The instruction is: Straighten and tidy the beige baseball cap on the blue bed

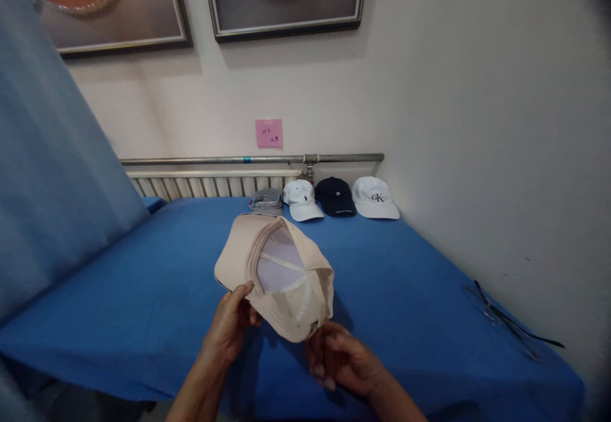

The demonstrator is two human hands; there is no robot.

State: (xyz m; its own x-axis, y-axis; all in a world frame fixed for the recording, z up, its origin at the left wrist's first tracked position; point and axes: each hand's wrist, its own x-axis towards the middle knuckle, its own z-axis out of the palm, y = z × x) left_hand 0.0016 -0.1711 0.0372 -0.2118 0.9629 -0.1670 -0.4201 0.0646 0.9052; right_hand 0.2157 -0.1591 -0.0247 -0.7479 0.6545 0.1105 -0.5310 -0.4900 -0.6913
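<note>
Cap is held up over the blue cloth, hollow toward the viewer, brim pointing left, its long axis slanting down rightward to the rear closure. Beige fabric forms a curved brim and a rounded crown, with pale tape crossing the smooth lilac lining. The left hand pinches the brim's base, thumb on top; the right hand, fingers loosely curled, grasps the rear edge.
</note>
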